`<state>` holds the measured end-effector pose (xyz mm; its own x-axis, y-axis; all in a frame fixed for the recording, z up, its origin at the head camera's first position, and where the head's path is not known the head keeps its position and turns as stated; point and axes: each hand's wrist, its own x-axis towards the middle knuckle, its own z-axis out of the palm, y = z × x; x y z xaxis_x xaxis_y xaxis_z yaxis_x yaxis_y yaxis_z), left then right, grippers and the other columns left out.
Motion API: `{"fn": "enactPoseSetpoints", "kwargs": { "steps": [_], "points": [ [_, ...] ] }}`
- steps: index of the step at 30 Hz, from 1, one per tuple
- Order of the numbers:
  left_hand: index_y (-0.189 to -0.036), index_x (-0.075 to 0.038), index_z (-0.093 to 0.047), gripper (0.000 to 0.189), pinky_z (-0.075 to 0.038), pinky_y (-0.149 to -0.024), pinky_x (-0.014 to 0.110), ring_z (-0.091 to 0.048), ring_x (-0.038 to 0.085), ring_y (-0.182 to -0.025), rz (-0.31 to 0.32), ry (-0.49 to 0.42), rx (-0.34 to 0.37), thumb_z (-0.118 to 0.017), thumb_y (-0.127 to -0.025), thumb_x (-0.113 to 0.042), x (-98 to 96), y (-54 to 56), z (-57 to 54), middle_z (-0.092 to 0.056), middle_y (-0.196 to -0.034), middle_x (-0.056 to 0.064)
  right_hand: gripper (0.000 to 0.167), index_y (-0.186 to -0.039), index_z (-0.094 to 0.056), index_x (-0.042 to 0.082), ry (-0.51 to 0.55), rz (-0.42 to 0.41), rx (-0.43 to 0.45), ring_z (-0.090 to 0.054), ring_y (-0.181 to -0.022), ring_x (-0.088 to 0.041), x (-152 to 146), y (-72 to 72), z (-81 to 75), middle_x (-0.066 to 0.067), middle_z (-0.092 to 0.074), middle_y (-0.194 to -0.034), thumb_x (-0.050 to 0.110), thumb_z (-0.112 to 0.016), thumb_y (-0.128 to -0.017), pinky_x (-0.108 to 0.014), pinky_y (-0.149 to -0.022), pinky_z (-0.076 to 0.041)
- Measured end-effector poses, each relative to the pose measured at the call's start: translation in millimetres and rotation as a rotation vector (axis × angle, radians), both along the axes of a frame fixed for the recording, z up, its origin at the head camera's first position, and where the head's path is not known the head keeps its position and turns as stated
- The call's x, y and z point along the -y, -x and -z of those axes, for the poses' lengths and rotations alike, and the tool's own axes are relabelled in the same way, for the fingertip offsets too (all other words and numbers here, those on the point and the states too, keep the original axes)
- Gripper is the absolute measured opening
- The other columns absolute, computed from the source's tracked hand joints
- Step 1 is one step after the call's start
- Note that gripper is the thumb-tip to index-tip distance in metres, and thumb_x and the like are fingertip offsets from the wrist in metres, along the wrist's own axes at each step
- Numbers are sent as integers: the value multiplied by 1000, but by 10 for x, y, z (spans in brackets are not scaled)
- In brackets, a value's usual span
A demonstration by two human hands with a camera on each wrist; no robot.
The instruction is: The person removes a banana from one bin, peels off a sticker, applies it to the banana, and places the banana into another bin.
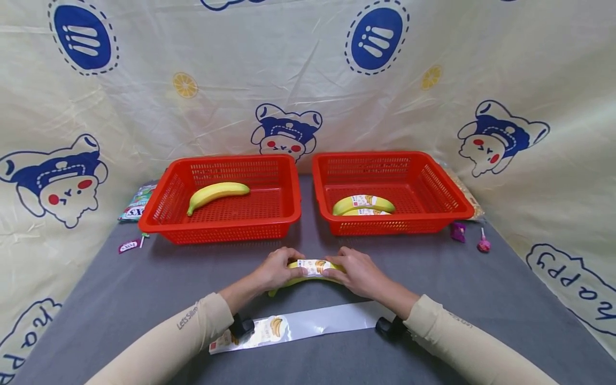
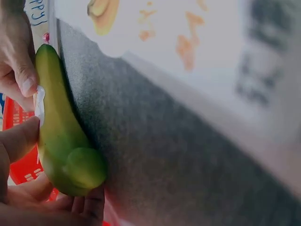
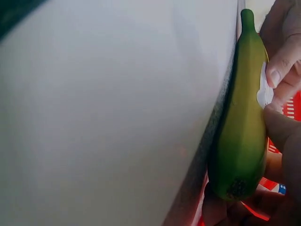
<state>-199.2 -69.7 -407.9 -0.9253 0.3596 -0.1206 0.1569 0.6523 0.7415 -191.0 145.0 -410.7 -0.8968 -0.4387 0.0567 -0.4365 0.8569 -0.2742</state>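
Note:
A yellow-green banana (image 1: 281, 289) lies crosswise between my two hands, its stem to the left. On its upper side sits a white label (image 1: 312, 267) with a banana picture. My left hand (image 1: 281, 267) grips the stem half, thumb at the label's left end. The right hand (image 1: 358, 271) holds the other half, its thumb at the label's right end. In the left wrist view the label's edge (image 2: 40, 106) shows between both thumbs. The right wrist view has the banana (image 3: 242, 117) with fingers curled beneath its blunt end.
A strip of label backing (image 1: 327, 320) lies in front, under the wrists. At the back, the left red basket (image 1: 226, 233) holds a plain banana (image 1: 218, 193); the right red basket (image 1: 399, 224) holds two labelled bananas (image 1: 344, 205). Candies (image 1: 483, 244) and snack bags (image 1: 138, 203) lie beside the baskets.

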Motion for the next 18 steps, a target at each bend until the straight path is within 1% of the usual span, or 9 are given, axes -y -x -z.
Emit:
{"fn": "enactPoseSetpoints", "kwargs": {
  "steps": [2,5,7,8,9,10,11,13,18],
  "points": [
    [-123,-15,-61,44,-43,-84,35,-48,18,-96,42,67,-120,-72,-81,-25,2,-24,-18,-57,-105,5,44,-121,-66,14,-2,3,23,-48,-76,-12,0,5,-4,-3,-60,-91,39,-67,-84,-28,-67,-40],
    [-127,-21,-60,47,-43,-85,36,-47,18,-99,158,254,-422,-72,-82,-28,17,-78,-32,-57,-110,5,44,-120,-66,13,8,-14,23,-48,-74,-11,-1,9,7,-3,-60,-89,38,-67,-84,-27,-65,-39],
    [-126,-24,-61,44,-44,-84,35,-47,19,-101,216,377,-612,-70,-83,-30,30,-111,-31,-59,-112,5,42,-118,-67,12,19,-27,7,-47,-73,-10,-7,9,15,-2,-59,-87,38,-67,-85,-26,-64,-38],
    [-125,-24,-62,42,-44,-85,36,-48,19,-102,233,424,-680,-69,-84,-31,36,-124,-31,-60,-113,4,42,-118,-67,12,23,-35,-4,-47,-72,-10,-11,10,16,-2,-59,-86,38,-66,-85,-25,-64,-38],
    [-125,-24,-63,40,-44,-85,36,-49,19,-102,246,452,-722,-68,-85,-31,41,-134,-30,-61,-113,5,41,-117,-68,11,26,-39,-11,-47,-72,-10,-14,12,17,-2,-59,-86,37,-66,-85,-25,-64,-38],
    [-125,-24,-63,40,-43,-84,36,-49,19,-102,251,471,-738,-67,-86,-31,47,-140,-26,-62,-112,4,41,-117,-68,11,28,-41,-16,-46,-71,-9,-16,13,16,-1,-58,-85,37,-66,-85,-25,-63,-37],
    [-125,-24,-63,39,-43,-83,36,-50,19,-101,253,476,-728,-66,-86,-32,52,-145,-23,-63,-111,4,41,-117,-68,11,31,-40,-15,-46,-71,-9,-18,15,14,-1,-58,-85,38,-66,-85,-25,-63,-37],
    [-126,-22,-62,40,-43,-81,37,-51,18,-100,248,478,-679,-64,-88,-33,60,-147,-19,-64,-110,3,41,-117,-68,11,28,-36,-9,-46,-71,-9,-20,19,14,-1,-58,-85,38,-66,-85,-25,-63,-37],
    [-122,-12,-64,43,-44,-78,40,-58,21,-95,209,443,-513,-61,-89,-39,99,-119,-1,-67,-106,6,41,-117,-68,12,21,-34,-3,-46,-72,-9,-19,21,13,-1,-58,-84,38,-66,-85,-25,-63,-37]
  ]
}}
